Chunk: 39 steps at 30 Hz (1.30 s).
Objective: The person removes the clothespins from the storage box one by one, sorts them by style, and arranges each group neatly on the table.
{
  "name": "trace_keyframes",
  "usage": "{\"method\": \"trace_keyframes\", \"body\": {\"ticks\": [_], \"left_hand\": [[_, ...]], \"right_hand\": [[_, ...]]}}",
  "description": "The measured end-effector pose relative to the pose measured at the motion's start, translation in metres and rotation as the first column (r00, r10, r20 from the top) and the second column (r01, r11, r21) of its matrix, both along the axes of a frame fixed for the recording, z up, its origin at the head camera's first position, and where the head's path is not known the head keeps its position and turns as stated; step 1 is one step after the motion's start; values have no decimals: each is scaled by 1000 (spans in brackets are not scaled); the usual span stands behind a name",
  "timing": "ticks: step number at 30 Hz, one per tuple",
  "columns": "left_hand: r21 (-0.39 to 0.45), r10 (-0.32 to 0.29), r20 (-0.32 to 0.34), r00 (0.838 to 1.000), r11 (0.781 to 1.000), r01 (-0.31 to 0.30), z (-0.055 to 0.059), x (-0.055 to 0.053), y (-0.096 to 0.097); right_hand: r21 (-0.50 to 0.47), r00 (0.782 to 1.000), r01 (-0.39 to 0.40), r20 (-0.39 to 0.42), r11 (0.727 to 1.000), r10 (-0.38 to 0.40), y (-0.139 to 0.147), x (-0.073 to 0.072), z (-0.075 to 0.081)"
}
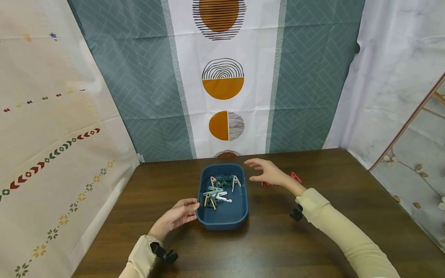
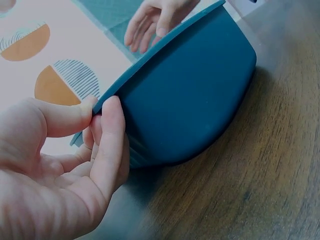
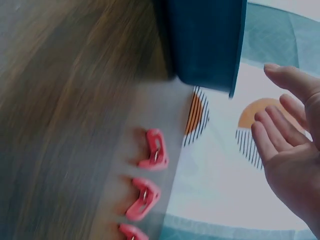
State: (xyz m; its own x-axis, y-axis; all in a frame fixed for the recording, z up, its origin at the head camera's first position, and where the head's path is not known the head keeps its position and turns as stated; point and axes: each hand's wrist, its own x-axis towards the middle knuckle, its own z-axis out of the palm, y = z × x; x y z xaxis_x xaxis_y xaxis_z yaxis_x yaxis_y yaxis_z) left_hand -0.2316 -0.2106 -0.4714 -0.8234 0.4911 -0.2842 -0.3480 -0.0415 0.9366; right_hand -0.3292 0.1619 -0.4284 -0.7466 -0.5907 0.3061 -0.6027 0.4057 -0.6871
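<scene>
My left hand (image 1: 178,213) pinches the rim of a dark blue plastic bin (image 1: 233,214) at its left side, thumb over the edge and fingers against the outer wall in the left wrist view. Inside the bin lie several clothespins: a pale green one (image 1: 213,191), a white one (image 1: 223,198), a yellowish one (image 1: 209,201), a pink one (image 1: 213,180) and a whitish one (image 1: 236,182). Held in the air just right of the bin, my right hand (image 1: 270,173) has its fingers spread and nothing in them. Three red clothespins (image 3: 155,150) show on the table in the right wrist view.
The brown wooden table (image 1: 278,239) reaches back to a patterned curtain (image 1: 302,96). In the head view, a red clothespin (image 1: 296,177) lies beyond my right wrist, and another red piece is partly covered by the hand. Dark green coiled pieces (image 1: 226,180) lie among the clothespins in the bin.
</scene>
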Motion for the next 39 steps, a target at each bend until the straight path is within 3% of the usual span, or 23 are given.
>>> {"method": "trace_keyframes", "body": {"ticks": [11,26,33,39], "left_hand": [[-4,27,15,1000,1000,-27,0,-2,-1],[18,5,15,1000,1000,-5,4,2,1],[11,7,31,999,1000,-7,2,1,1],[9,26,43,999,1000,-27,2,1,1]], "right_hand": [[77,984,-176,54,981,172,-41,9,6],[148,936,-326,188,934,297,-89,17,-2],[252,940,-316,214,915,266,-109,17,-12],[360,957,-286,150,888,247,-121,14,-17]]}}
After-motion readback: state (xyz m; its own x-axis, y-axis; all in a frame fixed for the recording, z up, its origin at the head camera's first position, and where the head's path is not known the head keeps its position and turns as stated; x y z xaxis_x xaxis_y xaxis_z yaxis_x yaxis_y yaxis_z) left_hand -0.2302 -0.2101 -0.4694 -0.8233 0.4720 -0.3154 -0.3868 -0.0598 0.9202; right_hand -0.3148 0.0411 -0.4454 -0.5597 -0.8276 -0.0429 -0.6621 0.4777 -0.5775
